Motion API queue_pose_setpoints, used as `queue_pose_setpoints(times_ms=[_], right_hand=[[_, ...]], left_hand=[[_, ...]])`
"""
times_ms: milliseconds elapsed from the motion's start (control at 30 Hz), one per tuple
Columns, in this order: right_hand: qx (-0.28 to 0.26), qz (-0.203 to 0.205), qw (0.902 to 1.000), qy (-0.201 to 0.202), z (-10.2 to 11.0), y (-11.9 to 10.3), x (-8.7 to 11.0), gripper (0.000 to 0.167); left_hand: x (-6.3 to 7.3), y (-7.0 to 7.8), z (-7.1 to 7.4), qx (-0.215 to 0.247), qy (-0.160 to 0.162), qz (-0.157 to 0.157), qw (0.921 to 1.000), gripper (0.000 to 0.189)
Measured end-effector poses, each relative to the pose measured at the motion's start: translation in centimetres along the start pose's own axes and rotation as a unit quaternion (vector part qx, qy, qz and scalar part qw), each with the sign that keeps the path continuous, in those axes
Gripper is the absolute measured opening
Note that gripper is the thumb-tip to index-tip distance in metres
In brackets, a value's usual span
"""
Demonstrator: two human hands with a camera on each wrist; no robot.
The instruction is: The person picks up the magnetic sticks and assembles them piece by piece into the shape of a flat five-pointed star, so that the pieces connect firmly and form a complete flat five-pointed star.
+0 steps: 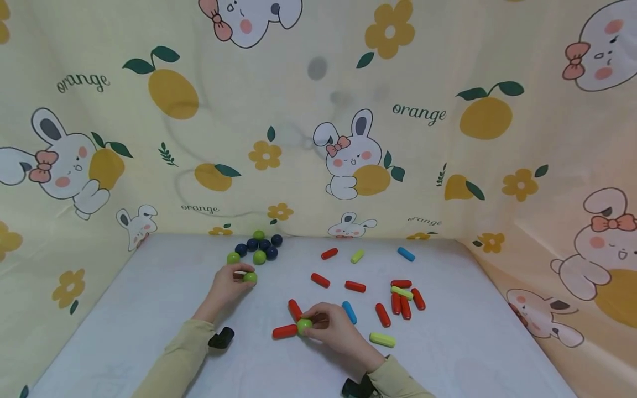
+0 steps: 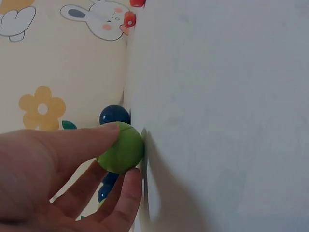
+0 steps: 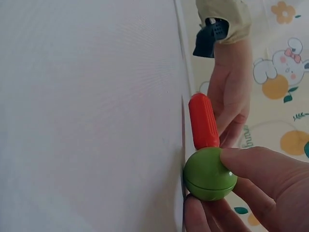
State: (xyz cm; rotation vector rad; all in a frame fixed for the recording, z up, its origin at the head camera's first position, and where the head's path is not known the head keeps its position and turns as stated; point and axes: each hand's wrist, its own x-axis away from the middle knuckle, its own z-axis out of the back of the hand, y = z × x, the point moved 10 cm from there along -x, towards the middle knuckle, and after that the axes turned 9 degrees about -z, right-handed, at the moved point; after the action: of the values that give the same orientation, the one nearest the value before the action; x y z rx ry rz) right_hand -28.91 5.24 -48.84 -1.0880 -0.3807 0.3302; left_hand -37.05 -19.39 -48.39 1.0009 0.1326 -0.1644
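Both left hand (image 1: 228, 288) and right hand (image 1: 337, 333) pinch green balls (image 3: 207, 174); backdrop (image 1: 278, 83) reads "orange".

The person's right hand (image 3: 270, 181) pinches a green ball (image 3: 207, 171), thumb over it and fingers beneath. Just above the grip, a ridged red rod (image 3: 203, 121) touches the ball, leaning a little to the left. Beyond the rod, farther from the grip, I see the left hand (image 3: 231, 89) pointing down, its fingertips partly hidden, with a black wrist camera (image 3: 210, 39) and beige sleeve (image 3: 236, 19) above. Left of the grip spreads a white tabletop (image 3: 91, 116); behind it hangs a printed cloth (image 3: 268, 113).
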Motion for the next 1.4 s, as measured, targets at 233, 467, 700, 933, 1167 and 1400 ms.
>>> queue_pose_setpoints(times_ms=[233,467,700,933,1167,1400], right_hand=[[-0.017,-0.004,0.9999,-0.002,0.0,0.2,-0.1,0.024],[-0.021,0.003,0.9998,-0.002,0.1,0.2,0.0,0.025],[-0.031,0.001,0.9995,-0.006,0.2,0.3,0.0,0.025],[-0.022,0.001,0.9998,-0.002,0.2,0.4,-0.2,0.024],[-0.022,-0.002,0.9997,0.003,0.3,0.4,-0.2,0.025],[-0.017,-0.005,0.9997,0.016,0.5,0.4,-0.2,0.025]], left_hand=[[0.5,0.9,-1.3,-0.015,-0.014,-0.002,0.9998,0.029],[1.0,2.2,-2.9,0.007,-0.044,-0.013,0.9989,0.028],[1.3,3.2,-4.9,0.055,-0.097,-0.026,0.9934,0.031],[1.5,4.1,-6.4,0.086,-0.132,-0.045,0.9864,0.033],[1.5,4.2,-7.0,0.098,-0.130,-0.037,0.9860,0.033],[1.4,3.9,-7.4,0.130,-0.126,-0.018,0.9833,0.029]])
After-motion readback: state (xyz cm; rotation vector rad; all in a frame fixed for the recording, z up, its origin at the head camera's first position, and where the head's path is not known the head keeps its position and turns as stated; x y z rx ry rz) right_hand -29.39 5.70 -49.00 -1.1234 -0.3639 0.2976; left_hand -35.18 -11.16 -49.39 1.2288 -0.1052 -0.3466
